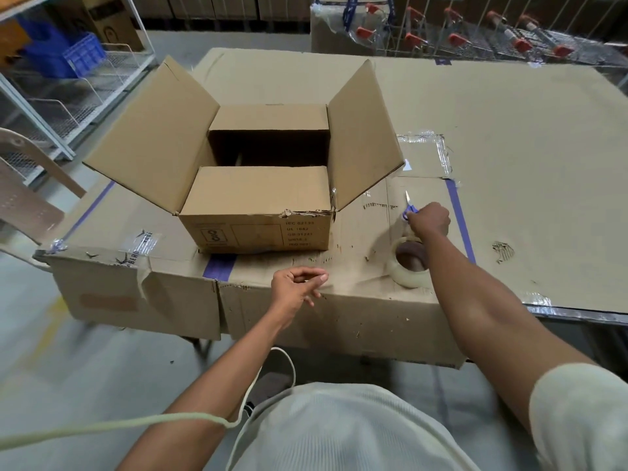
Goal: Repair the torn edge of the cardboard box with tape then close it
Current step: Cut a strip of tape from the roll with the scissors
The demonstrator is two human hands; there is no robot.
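A brown cardboard box (258, 229) stands on the table, its two long flaps raised and its two short flaps folded in. Its near top edge is ragged and torn (302, 212) towards the right corner. To the right of the box, my right hand (430, 220) is shut on blue-handled scissors (409, 207), blades pointing away from me. A roll of clear tape (409, 266) lies flat just below that hand, under my forearm. My left hand (299, 283) hovers at the table's near edge with fingers loosely curled; I cannot tell whether a thin strip of tape is pinched in it.
Flattened cardboard sheets (509, 130) patched with tape cover the table. A plastic chair (23, 185) and a wire rack with a blue crate (81, 56) stand to the left. Shopping trolleys (492, 39) line the back right. A pale cord (102, 426) crosses my left forearm.
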